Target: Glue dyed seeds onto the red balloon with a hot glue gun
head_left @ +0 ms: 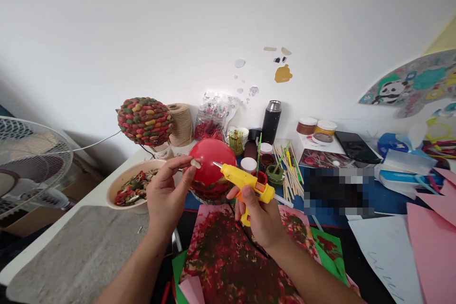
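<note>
My left hand (166, 194) pinches a small pale pistachio shell (195, 164) between thumb and fingertips. In my right hand (265, 223) is a yellow hot glue gun (244, 179), its metal nozzle pointing left toward the shell but apart from it. Behind both hands sits a shiny red balloon (215, 154); painted shells cover its lower part. Left of it, a beige bowl (116, 178) contains red, green and brown shells, partly hidden by my left hand. Under my right hand lies a paint-stained pink sheet (221, 256).
A shell-covered ball (144, 121) stands at the back left beside a twine spool (181, 123). A black flask (272, 121), paint jars (275, 175) and wooden sticks (290, 171) are behind the glue gun. A fan (32, 166) stands at left, papers (388, 256) at right.
</note>
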`<state>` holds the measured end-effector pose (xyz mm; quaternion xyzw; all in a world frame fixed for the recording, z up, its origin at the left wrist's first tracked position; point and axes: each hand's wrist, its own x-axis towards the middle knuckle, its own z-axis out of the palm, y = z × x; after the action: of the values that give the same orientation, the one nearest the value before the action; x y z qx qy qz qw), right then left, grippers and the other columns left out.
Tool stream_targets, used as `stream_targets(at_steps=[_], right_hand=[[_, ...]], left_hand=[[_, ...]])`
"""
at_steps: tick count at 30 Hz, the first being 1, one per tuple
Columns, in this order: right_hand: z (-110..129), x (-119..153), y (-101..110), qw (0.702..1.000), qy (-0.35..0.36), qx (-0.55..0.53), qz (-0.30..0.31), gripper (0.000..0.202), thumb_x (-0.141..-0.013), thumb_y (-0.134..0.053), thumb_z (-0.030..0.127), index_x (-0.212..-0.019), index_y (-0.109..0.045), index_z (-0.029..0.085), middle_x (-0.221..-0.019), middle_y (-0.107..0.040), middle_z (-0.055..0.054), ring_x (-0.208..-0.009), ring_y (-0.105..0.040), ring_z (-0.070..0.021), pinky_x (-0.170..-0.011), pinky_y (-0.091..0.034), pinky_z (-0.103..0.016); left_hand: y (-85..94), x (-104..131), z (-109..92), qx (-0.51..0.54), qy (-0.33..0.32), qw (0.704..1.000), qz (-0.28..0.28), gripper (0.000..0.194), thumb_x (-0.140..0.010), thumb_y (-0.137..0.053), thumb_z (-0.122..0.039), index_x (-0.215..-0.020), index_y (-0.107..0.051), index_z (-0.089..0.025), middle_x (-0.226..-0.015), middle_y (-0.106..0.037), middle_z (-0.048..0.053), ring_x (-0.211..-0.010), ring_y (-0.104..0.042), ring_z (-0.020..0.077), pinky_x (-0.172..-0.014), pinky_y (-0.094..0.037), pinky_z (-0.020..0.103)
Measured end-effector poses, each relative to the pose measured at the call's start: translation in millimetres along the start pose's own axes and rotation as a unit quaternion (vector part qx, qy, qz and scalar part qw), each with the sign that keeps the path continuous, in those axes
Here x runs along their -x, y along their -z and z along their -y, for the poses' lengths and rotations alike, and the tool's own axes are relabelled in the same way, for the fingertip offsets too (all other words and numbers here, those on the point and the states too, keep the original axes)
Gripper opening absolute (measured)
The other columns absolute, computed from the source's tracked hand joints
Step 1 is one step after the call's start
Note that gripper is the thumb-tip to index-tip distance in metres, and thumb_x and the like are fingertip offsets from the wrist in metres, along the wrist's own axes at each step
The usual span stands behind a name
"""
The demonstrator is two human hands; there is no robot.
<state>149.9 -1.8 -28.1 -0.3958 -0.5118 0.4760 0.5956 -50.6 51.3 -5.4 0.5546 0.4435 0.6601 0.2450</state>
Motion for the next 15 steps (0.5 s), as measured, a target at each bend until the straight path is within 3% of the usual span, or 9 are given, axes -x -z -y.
stream_targets(at_steps=[7, 15], right_hand=[[0, 5, -4, 0.999, 0.027, 0.011, 0.024, 0.070, -0.095, -0.065, 0.084, -0.078, -0.078, 0.017, -0.056, -0.052, 0.003, -0.048, -0.057, -0.0124, -0.048, -0.042, -0.024], [-1, 4, -3, 0.999, 0.032, 0.037, 0.005, 0.072, -0.096, -0.062, 0.084, -0.070, -0.074, 0.018, -0.056, -0.054, 0.002, -0.046, -0.058, -0.0113, -0.047, -0.044, -0.023]], left_hand=[[-1.2, -3, 11, -0.065, -0.088, 0.993, 0.039, 0.022, -0.094, -0.079, -0.035, -0.113, -0.084, -0.025, -0.107, -0.082, 0.005, -0.102, -0.074, 0.0230, -0.099, -0.056, 0.036], [-0.7, -2, 20, -0.040, -0.028, 0.998, 0.038, 0.025, -0.093, -0.080, -0.040, -0.112, -0.085, -0.024, -0.110, -0.082, 0.007, -0.102, -0.073, 0.0241, -0.093, -0.057, 0.036]])
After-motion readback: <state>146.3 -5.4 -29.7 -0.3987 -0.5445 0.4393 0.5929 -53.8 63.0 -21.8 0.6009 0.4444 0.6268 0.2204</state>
